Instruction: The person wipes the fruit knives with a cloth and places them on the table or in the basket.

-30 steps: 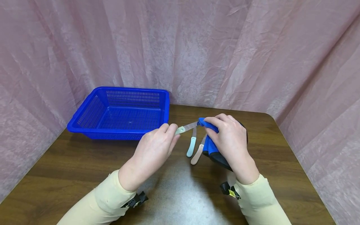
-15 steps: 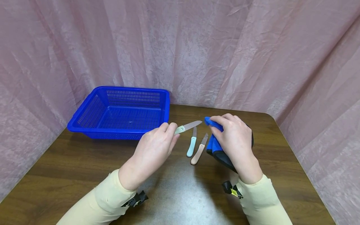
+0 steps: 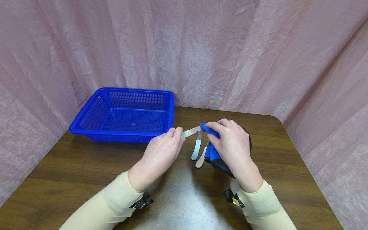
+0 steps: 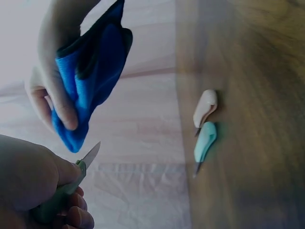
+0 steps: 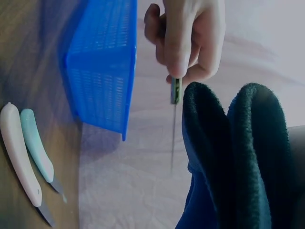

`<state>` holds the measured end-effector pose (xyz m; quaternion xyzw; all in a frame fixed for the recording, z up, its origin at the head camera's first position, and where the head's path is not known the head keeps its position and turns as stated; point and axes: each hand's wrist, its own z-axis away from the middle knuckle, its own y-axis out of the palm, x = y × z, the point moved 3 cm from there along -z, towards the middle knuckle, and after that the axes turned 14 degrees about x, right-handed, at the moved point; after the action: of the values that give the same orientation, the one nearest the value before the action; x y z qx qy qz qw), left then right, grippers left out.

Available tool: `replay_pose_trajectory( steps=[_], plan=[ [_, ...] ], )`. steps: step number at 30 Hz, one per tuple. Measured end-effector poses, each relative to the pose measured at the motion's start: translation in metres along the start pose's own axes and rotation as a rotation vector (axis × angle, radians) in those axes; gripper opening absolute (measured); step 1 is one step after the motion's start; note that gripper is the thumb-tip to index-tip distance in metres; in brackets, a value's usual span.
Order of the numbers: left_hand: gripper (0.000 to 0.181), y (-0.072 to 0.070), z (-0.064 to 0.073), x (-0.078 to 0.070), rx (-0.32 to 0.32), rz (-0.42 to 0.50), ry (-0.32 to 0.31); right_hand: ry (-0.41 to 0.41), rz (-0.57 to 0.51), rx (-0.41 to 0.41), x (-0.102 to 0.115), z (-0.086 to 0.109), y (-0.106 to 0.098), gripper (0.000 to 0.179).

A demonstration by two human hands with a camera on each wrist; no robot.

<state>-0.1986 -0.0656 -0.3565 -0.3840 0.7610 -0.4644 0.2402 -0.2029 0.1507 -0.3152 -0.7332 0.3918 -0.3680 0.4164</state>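
Clamped in the left hand (image 3: 162, 150), with fingers curled round the grip: a mint-green folding knife (image 3: 186, 134), smooth-handled, with a rivet near the blade and a slot visible along the handle. Raised above the table, blade out, slim and dull silver, pointing away from the left hand towards the right. Pinched between thumb and fingers of the right hand (image 3: 233, 140): a blue cloth (image 3: 212, 152), soft and fuzzy, gathered into folds, with thick black edging. Near its folded tip, the end of the blade; from these views, cannot tell contact from a slight gap.

Between the two hands and lower, lying side by side: a turquoise folding knife (image 3: 196, 150) and a peach folding knife (image 3: 201, 158), both with gently curved, glossy handles and opened blades, the peach one partly hidden by the cloth in the head view. Beyond the left hand and to its left, a blue plastic basket (image 3: 120, 132), rectangular, with slotted walls and a broad smooth rim. Beneath both hands, a brown wood-grain table (image 3: 287, 159), shiny between the forearms. Behind, a pink curtain (image 3: 184, 54), velvety and creased in vertical folds.
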Motion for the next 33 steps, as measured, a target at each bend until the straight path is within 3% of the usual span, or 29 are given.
replay_pose_trajectory(
  steps=[7,14,22,33],
  plan=[
    [0.028,0.012,0.002,-0.001,0.013,-0.024,0.014,-0.017,0.004,0.042,0.007,0.000,0.007,0.028],
    [0.026,0.014,0.004,-0.001,0.035,-0.020,0.019,-0.044,0.022,0.125,0.018,0.001,0.014,0.029],
    [0.022,0.013,0.003,-0.004,0.075,-0.002,0.017,-0.062,0.021,0.130,0.023,0.002,0.019,0.027],
    [0.024,0.016,0.004,-0.005,0.082,0.003,0.027,-0.063,0.026,0.132,0.018,0.001,0.026,0.025]
  ],
)
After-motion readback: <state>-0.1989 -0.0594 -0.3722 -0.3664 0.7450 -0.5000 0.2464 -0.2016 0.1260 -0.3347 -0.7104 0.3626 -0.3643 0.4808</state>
